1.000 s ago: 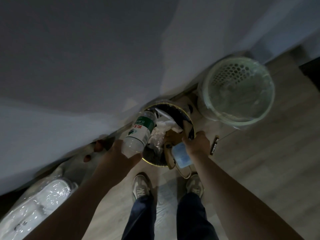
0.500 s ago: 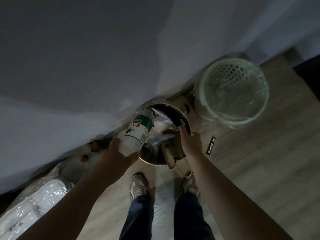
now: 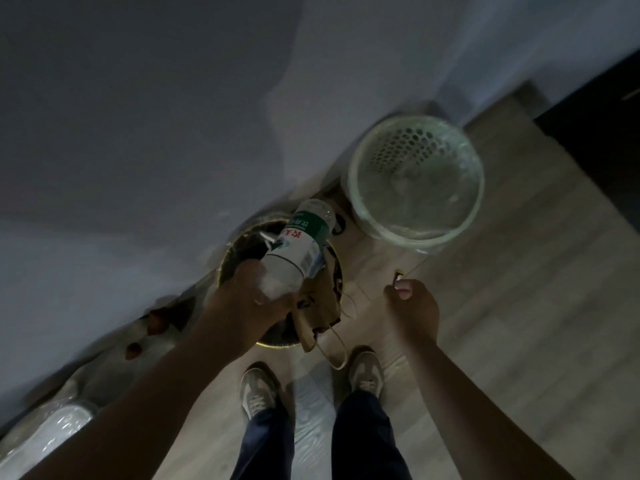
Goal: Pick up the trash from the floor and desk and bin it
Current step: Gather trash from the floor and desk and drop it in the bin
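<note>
- Lined mesh basket (image 3: 360, 202) on floor by wall.
- Dark bin (image 3: 221, 268) left of it, paper bag (image 3: 322, 303) hanging over rim.
- Plastic bottle (image 3: 298, 251) tilted over bin, left hand (image 3: 249, 299) gripping its base.
- Right hand (image 3: 414, 306) curled beside bin; can't tell if holding anything.

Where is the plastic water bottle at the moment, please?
In the head view, left of centre: the left hand grips the water bottle by its base, tilted over the dark bin, with the pale lined bin to its right.
</note>
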Tool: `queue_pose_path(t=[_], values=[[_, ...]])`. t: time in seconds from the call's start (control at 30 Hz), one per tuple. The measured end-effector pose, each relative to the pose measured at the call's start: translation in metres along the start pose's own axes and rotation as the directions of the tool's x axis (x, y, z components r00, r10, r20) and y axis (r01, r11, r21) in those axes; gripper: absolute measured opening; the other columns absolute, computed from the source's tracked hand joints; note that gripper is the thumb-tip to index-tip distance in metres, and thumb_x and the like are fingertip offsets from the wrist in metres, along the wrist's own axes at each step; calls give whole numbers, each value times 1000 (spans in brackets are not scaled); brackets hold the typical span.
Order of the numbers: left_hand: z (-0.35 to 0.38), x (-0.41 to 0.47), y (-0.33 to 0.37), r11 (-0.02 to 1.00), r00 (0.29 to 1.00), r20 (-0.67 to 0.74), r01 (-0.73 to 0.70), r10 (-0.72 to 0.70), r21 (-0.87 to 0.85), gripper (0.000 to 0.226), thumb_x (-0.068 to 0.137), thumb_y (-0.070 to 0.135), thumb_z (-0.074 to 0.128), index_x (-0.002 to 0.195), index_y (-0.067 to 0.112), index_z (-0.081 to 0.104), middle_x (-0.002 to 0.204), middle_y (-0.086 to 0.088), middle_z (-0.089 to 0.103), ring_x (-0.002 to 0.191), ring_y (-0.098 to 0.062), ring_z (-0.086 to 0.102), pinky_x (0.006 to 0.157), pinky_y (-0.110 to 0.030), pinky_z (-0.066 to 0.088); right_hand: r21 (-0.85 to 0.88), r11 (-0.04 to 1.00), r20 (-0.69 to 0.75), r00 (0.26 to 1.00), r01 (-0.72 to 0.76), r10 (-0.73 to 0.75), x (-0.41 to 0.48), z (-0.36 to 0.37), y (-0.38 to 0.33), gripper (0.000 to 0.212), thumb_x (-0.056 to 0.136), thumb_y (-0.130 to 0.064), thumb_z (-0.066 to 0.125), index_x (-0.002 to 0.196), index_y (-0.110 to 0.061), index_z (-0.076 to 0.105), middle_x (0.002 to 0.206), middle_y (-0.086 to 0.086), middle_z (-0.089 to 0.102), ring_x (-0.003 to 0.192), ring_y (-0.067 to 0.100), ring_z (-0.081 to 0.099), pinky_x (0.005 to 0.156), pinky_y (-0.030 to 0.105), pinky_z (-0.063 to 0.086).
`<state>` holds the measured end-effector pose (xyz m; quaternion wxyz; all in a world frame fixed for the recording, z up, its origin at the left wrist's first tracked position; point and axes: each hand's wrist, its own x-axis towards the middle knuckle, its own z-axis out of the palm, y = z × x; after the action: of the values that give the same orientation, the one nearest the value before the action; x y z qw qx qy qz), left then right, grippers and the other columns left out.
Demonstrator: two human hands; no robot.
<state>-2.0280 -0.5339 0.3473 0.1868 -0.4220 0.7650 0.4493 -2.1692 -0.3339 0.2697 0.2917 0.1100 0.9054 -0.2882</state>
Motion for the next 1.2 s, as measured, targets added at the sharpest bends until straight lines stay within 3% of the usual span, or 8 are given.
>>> queue_pose_path(t=[0.2,0.3,0.5,0.63,0.73,0.87,1.0,1.2], values=[[39,51,72,995,995,23,-96,97,-11,50,76,47,73,114,32,44,88,13,57,73,1,55,51,-7,37,-204,978,22,999,-34,39,45,-27,41,23,84,-23,63,105,-13,66,107,8,69,103,28,62,79,28,44],[61,84,106,971,974,3,-224,225,84,56,78,46,70,124,20,51,89,18,54,75,2,52,61,-10,37,-225,973,63,995,-61,77,64,-29,63,26,86,-28,63,109,-16,65,110,7,68,104,27,62,84,29,47],[108,150,166,974,981,47,-195,191,115,69,75,47,73,129,19,42,118,-5,58,105,-26,59,84,-35,50,-233,970,152,983,-62,99,100,-26,95,30,85,-27,64,114,-17,62,113,5,67,107,24,61,85,28,47],[136,166,184,955,967,20,-255,255,152,62,78,40,73,127,16,44,123,-7,50,108,-24,52,87,-32,43,-258,965,187,977,-51,102,119,-20,112,34,86,-29,64,117,-17,60,114,5,66,106,22,61,84,27,45],[151,158,179,894,930,-40,-337,364,297,35,83,36,68,106,12,57,107,-7,60,97,-22,57,84,-32,47,-271,961,208,972,-47,107,132,-13,125,32,86,-28,63,116,-17,59,114,5,65,104,22,61,86,29,48],[172,136,148,749,843,156,-531,515,397,22,85,32,64,78,16,52,67,10,51,65,-9,49,63,-19,38,-322,946,233,967,-22,102,150,5,143,31,86,-28,64,115,-17,59,113,4,65,104,20,61,83,27,47],[197,137,107,641,827,339,-562,449,522,29,88,40,59,104,16,58,98,2,63,92,-14,59,85,-25,41,-350,937,240,967,1,89,170,28,162,29,86,-28,63,113,-17,60,113,4,64,105,21,60,87,31,50],[223,175,68,503,859,447,-510,251,698,42,90,42,55,122,18,45,120,-4,53,110,-21,53,87,-31,43,-342,939,209,977,29,46,205,72,189,31,84,-32,66,110,-16,61,108,5,66,99,22,62,79,28,47]])
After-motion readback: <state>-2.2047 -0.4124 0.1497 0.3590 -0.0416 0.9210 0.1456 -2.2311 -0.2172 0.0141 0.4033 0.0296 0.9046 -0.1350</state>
